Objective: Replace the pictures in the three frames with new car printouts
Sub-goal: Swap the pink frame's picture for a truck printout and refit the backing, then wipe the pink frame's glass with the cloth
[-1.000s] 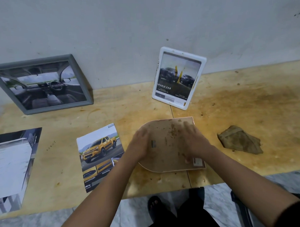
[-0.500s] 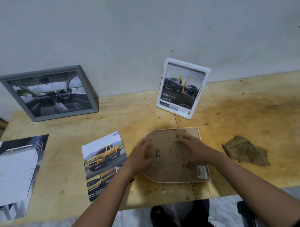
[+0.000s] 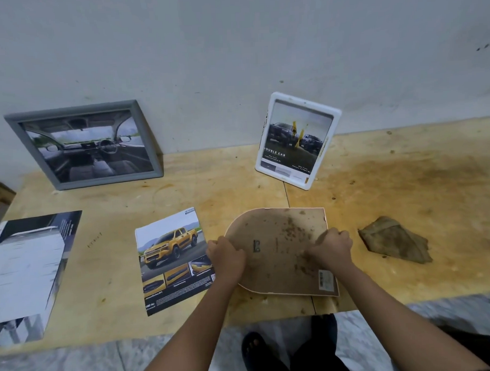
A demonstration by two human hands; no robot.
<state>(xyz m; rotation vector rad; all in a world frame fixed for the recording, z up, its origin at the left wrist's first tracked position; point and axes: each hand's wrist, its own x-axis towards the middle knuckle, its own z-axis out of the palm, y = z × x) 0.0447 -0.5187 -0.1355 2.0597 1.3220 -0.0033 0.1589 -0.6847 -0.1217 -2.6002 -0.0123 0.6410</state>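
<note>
- The tabletop (image 3: 405, 185) is bare plywood, matt, stained and blotchy.
- The frame back (image 3: 279, 239) is brown fibreboard, matt, speckled with rough spots, with a small metal clip.
- The yellow truck printout (image 3: 171, 257) is glossy paper.
- The grey frame (image 3: 80, 107) looks like matt painted wood, its front reflective.
- The white frame (image 3: 337, 115) looks like smooth plastic.
- The brown rag (image 3: 395, 241) is crumpled cloth.
- The wall (image 3: 233, 47) is matt plaster.

Three picture frames (image 3: 84, 145) (image 3: 298, 140) (image 3: 282, 250), two loose car printouts (image 3: 174, 261) (image 3: 27, 273), one crumpled cloth (image 3: 394, 239) and two hands (image 3: 227, 258) (image 3: 330, 247) share a table (image 3: 418, 184).
</note>
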